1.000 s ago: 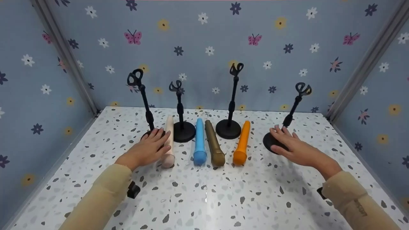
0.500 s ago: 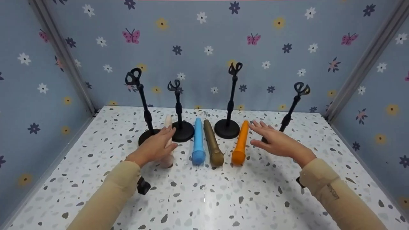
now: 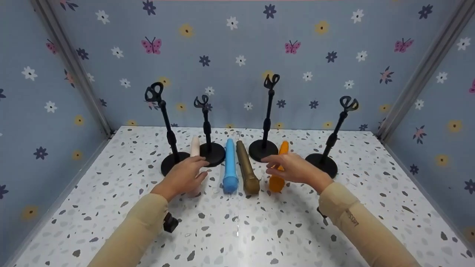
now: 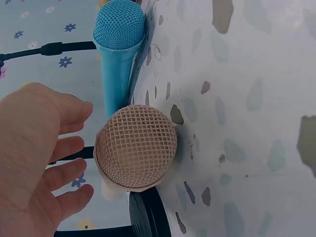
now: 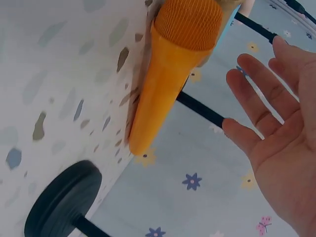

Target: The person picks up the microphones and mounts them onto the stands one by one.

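Observation:
My left hand (image 3: pixel 182 177) hovers over a pale pink microphone (image 3: pixel 195 145), its fingers relaxed and apart from it. In the left wrist view that microphone's mesh head (image 4: pixel 138 147) lies just beyond the fingers. Above the orange microphone (image 3: pixel 277 183) is my right hand (image 3: pixel 297 168), fingers loosely bent, holding nothing; it hides the microphone's middle. The right wrist view shows a gap between this hand and the orange microphone (image 5: pixel 165 94). Between the hands lie a blue microphone (image 3: pixel 230 167) and a bronze-brown microphone (image 3: pixel 247 168), heads toward me.
Several black microphone stands line the back: far left (image 3: pixel 170 137), inner left (image 3: pixel 207 128), inner right (image 3: pixel 267 124) and far right (image 3: pixel 331 141). Each has a round base and a clip on top. Flowered panels (image 3: pixel 237 48) enclose the speckled table (image 3: pixel 237 230).
My right hand has moved left from the far-right stand's base to above the orange microphone, its fingers bending. The left hand has shifted slightly right and toward me.

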{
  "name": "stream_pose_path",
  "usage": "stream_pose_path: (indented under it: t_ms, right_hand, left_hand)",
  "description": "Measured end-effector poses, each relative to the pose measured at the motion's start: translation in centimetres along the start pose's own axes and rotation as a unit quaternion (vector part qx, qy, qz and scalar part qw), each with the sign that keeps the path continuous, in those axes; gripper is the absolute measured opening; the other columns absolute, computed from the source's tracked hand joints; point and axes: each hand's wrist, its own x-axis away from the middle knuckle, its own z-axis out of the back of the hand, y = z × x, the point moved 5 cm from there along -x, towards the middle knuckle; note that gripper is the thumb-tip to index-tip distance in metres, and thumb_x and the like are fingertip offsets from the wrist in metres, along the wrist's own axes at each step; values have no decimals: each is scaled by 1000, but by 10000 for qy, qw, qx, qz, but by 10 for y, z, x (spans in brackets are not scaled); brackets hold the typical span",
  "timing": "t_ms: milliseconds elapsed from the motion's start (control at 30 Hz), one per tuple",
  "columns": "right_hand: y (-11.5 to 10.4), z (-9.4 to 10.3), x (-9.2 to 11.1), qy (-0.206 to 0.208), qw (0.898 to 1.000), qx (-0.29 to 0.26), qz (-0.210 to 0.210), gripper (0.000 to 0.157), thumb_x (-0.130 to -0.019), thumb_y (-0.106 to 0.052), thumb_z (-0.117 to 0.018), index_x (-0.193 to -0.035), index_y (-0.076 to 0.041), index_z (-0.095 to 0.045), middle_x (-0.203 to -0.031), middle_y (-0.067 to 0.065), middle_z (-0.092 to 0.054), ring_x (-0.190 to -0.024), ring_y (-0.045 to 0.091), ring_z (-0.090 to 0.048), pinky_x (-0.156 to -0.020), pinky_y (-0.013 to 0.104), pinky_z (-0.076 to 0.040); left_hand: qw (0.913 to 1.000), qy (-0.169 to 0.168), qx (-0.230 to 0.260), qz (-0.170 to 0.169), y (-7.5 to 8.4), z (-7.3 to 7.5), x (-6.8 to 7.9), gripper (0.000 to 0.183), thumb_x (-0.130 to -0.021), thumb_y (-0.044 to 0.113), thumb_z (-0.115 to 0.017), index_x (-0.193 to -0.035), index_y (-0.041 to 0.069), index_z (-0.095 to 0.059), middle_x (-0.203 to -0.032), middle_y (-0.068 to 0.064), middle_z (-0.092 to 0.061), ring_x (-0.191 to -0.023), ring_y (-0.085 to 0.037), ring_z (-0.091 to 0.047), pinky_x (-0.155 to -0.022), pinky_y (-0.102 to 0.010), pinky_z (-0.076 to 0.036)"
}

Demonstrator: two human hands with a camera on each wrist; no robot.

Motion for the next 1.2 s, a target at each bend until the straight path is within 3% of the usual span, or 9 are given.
stream_pose_path:
  t_ms: [333,467,600,767,967,1200]
  right_hand:
    - [-8,-32,-23,-368,9959,752,352,47,-96,-10,-71,-141,-10,-60,-149,13,-52,-136,34,-48,-109,46,-44]
    - [-9,-43,-26,-604,9941,834,326,53,-96,-11,-71,-146,-13,-56,-157,12,-43,-141,35,-42,-111,48,-41]
    - [-8,-50,-26,-742,9925,947,230,60,-94,-9,-71,-150,-12,-50,-160,10,-37,-145,34,-37,-112,49,-39]
    - [-6,-54,-25,-811,9926,888,166,65,-92,-4,-72,-152,-12,-48,-159,9,-39,-145,33,-37,-113,48,-39]
    - [-9,-47,-28,-457,9925,1004,522,53,-90,-1,-74,-141,-10,-60,-145,8,-55,-131,30,-50,-107,43,-46]
    - [-13,-47,-32,-552,9932,898,496,50,-87,8,-72,-131,-13,-60,-149,9,-50,-140,32,-42,-111,44,-42]
  left_hand:
    - [9997,223,110,-38,-2,-3,5,25,-97,15,-67,-119,4,-72,-131,-15,-64,-113,-36,-65,-99,-51,-51]
    - [9991,377,189,-76,-1,-2,6,21,-96,12,-68,-116,7,-73,-132,-12,-63,-114,-34,-65,-99,-49,-52]
    - [9975,626,253,-200,-1,-1,3,19,-95,9,-69,-112,6,-74,-122,-8,-66,-109,-29,-65,-96,-44,-53]
    - [9968,676,231,-348,0,-3,1,19,-92,6,-70,-110,4,-74,-113,-7,-66,-104,-27,-63,-94,-42,-53]
    - [9969,617,127,-466,1,-4,2,17,-92,6,-69,-108,5,-74,-113,-9,-66,-104,-29,-63,-94,-44,-53]
    - [9969,581,109,-521,3,-6,0,16,-92,6,-69,-108,4,-75,-111,-9,-67,-103,-30,-63,-93,-45,-53]
